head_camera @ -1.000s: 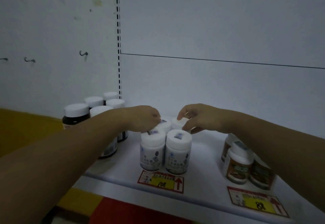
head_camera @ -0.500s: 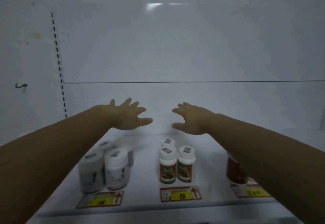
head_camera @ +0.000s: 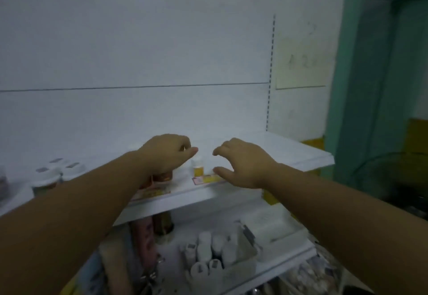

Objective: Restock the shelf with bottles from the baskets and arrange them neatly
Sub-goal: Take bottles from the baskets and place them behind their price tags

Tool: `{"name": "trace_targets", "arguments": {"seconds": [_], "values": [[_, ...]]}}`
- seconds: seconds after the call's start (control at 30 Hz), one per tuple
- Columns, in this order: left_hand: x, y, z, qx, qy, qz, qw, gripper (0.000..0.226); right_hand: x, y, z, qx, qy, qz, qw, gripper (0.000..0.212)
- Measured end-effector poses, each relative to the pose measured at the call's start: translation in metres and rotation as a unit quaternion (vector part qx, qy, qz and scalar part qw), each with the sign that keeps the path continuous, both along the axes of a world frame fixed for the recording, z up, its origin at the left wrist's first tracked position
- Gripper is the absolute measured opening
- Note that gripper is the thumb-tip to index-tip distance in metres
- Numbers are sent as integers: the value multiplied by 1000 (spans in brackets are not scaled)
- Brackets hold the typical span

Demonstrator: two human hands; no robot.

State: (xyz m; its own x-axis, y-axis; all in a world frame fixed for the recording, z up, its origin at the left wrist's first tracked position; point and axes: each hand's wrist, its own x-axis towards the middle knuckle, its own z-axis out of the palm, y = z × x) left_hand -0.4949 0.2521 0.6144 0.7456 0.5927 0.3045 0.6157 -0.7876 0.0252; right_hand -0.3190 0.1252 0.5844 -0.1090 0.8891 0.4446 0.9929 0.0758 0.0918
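The right hand (head_camera: 243,165) hovers with fingers spread and bent, holding nothing, while the left hand (head_camera: 166,153) has fingers curled under, thumb out, and I cannot tell whether it holds anything. Between them a small yellow bottle (head_camera: 198,167) stands upright near the front edge of the shelf (head_camera: 301,153), behind a price label (head_camera: 207,179), with bare shelf to its right. White-capped bottles (head_camera: 58,167) stand far left, a white back panel (head_camera: 139,51) rises behind, and a basket (head_camera: 240,264) of white bottles sits below.

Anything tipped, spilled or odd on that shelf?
Nothing stands out. The small yellow bottle stands upright on the shelf between left hand and right hand; the white-capped bottles at left look upright. No spill seen, though blur hides detail.
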Motion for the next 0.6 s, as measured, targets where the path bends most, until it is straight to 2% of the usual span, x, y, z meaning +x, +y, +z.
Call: {"name": "trace_targets", "arguments": {"seconds": [0.07, 0.17, 0.27, 0.4, 0.47, 0.6], "values": [[30, -29, -24, 91, 19, -61, 994, 37, 26, -32, -22, -8, -6, -4, 1000, 39], [66, -48, -45, 137, -3, -108, 985, 29, 54, -56, -54, -21, 6, -12, 1000, 37], [83, -37, -55, 95, -20, -89, 991, 28, 50, -43, -82, 9, 76, -19, 997, 39], [96, -15, -65, 70, -28, -55, 996, 29, 30, 1, -112, -4, 82, -2, 997, 42], [100, -4, -65, 59, -35, -41, 997, 30, 36, 16, -109, 33, 97, -12, 995, 37], [100, 12, -56, -32, -62, -35, 997, 30, 45, 40, -82, 74, 124, 1, 989, 30]]}}
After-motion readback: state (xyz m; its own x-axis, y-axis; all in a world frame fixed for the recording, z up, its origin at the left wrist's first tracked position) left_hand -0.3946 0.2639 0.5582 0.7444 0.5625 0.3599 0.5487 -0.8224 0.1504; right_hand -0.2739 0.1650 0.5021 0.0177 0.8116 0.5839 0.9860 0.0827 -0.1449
